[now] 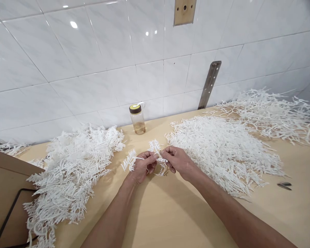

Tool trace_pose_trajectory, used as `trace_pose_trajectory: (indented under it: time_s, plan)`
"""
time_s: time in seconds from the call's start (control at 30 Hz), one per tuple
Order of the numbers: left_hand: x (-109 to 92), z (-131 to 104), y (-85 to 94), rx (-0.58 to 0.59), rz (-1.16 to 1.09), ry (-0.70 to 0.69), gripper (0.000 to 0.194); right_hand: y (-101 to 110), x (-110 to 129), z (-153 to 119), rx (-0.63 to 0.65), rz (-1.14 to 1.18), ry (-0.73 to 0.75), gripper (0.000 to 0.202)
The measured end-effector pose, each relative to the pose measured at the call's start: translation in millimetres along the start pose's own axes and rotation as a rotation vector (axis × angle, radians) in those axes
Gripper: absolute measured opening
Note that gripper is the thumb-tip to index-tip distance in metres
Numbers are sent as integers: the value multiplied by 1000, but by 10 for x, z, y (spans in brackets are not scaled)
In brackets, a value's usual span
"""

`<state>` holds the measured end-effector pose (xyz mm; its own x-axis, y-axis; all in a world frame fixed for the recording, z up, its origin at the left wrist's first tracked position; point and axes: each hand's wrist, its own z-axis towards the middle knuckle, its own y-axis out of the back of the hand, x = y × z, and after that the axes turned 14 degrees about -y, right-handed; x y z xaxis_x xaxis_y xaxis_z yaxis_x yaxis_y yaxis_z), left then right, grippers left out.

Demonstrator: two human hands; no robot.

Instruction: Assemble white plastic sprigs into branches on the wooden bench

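Near the middle of the table, my left hand point(144, 166) pinches white branched plastic sprigs point(154, 146) between thumb and fingers. One feathery end point(129, 161) sticks out to the left of that hand. Close beside it, my right hand point(176, 158) is closed on the right side of the same sprigs, and a few thin stems hang between the two hands. The exact joint between the pieces is too small to make out. On the left lies a heap of feathery white sprigs point(74, 168), and on the right a wide pile of white sprigs point(222, 151).
A bottle point(138, 120) with amber liquid stands behind my hands. Looser white branches point(276, 112) lie at the back right. A small dark metal tool point(284, 186) lies at the right. A brown box point(10, 196) borders the left. A metal bracket point(209, 84) leans against the tiled wall point(113, 51).
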<state>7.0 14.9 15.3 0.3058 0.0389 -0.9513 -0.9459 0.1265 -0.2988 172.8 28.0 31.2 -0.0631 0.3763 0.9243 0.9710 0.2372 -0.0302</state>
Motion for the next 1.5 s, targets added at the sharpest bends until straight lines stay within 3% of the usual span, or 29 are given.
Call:
trace_pose_trajectory:
  time_s: [0.3,0.63,0.73,0.87,0.93,1.0,1.5]
  plan:
    - [35,-6,6,110,-31,4,34,0,30,-15,42,134,-95,30]
    - [-11,-13,-39,81,24,76,41,22,16,22,40,116,-74,31]
    - [-15,12,-37,-5,-76,72,38,78,0,26,-60,-61,38,30]
    - [-17,48,-35,-152,-202,47,34,104,27,-44,-305,-335,399,20]
    - [-18,54,-37,-181,-202,44,34,87,47,-82,-351,-409,556,19]
    - [-15,52,-40,-179,-187,53,34,65,56,-101,-350,-461,615,19]
    - [-36,-3,-56,45,-61,105,41,106,61,-48,-249,-441,394,19]
